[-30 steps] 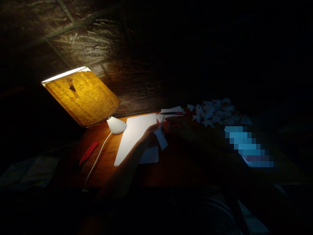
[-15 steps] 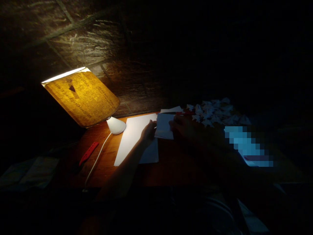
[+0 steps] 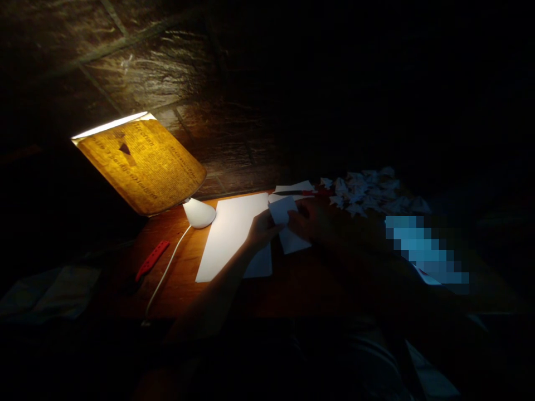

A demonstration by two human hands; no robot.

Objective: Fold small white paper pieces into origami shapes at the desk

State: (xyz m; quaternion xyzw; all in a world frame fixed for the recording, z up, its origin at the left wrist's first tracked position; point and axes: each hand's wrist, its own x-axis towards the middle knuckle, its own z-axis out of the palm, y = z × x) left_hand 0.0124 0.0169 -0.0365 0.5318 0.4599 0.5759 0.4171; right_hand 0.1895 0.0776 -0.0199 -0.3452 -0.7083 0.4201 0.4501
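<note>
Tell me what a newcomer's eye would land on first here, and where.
First comes the glowing yellow lampshade at the left, printed with dark lettering, its light spilling onto the wall behind. Next is the large white sheet lying on the wooden table, right of the lamp's base. Then, near the middle, a smaller white paper held between left grip and right grip.

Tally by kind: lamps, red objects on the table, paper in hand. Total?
Lit lamp with yellow printed shade: 1
Red objects (long spotted strip, dark-bladed tool with red handle): 2
White rectangular paper, between left hand and right hand: 1
Total: 4
</note>
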